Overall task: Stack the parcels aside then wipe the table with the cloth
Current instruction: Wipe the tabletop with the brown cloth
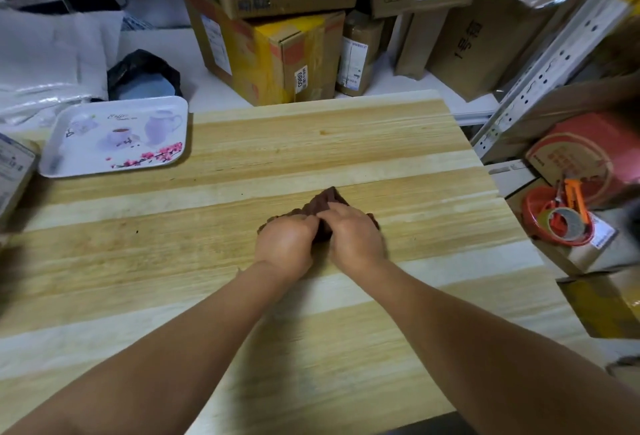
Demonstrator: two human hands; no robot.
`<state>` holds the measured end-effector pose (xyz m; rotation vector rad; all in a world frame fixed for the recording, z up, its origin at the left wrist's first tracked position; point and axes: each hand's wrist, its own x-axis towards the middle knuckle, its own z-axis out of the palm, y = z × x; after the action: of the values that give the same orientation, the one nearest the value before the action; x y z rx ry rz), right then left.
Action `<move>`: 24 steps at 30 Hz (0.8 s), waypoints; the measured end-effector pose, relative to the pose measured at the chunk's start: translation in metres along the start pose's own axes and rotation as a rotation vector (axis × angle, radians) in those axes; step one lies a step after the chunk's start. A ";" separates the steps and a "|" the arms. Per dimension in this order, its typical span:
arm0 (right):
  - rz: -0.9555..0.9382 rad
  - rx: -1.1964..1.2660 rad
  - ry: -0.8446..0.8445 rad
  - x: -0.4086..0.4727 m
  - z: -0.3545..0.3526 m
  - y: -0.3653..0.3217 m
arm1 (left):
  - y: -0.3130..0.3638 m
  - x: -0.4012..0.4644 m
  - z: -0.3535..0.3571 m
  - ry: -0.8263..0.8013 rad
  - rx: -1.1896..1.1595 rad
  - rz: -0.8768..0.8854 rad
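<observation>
— Where's the cloth (323, 208)?
— Mid-surface (311, 144), bunched under both hands, poking out ahead.
— Grip?
— Left hand (285, 242) and right hand (355, 235) both curled, pinching it; equally near.

Even, fairly bright indoor light falls from above on the wooden table (242, 164), with only faint, soft shadows beneath the forearms. The white tray (114, 137) at the table's far left corner shows a mild sheen. Wide-angle distortion bows the table's edges and the metal shelf upright (554, 64). The frame's left and right margins are smeared with blur.
</observation>
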<state>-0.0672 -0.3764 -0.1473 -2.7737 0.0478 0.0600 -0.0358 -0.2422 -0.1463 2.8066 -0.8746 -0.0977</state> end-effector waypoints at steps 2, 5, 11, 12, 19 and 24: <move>0.004 -0.015 -0.020 0.004 -0.003 0.013 | 0.007 0.009 0.002 0.007 -0.007 -0.003; 0.025 -0.081 0.003 0.009 -0.014 0.041 | 0.030 0.032 0.007 0.013 -0.050 0.014; 0.156 -0.127 0.067 0.000 -0.041 0.095 | 0.092 0.071 0.012 -0.041 -0.185 0.001; 0.155 -0.122 0.066 -0.003 -0.042 0.096 | 0.095 0.072 0.012 -0.043 -0.178 -0.006; 0.237 -0.077 0.030 -0.023 -0.036 0.076 | 0.087 0.049 0.004 -0.081 -0.123 0.039; 0.272 -0.069 0.050 -0.055 -0.024 0.047 | 0.073 0.015 -0.004 -0.133 -0.112 0.102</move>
<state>-0.1230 -0.4277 -0.1391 -2.8185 0.4436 0.0624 -0.0638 -0.3085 -0.1276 2.6714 -1.0065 -0.3107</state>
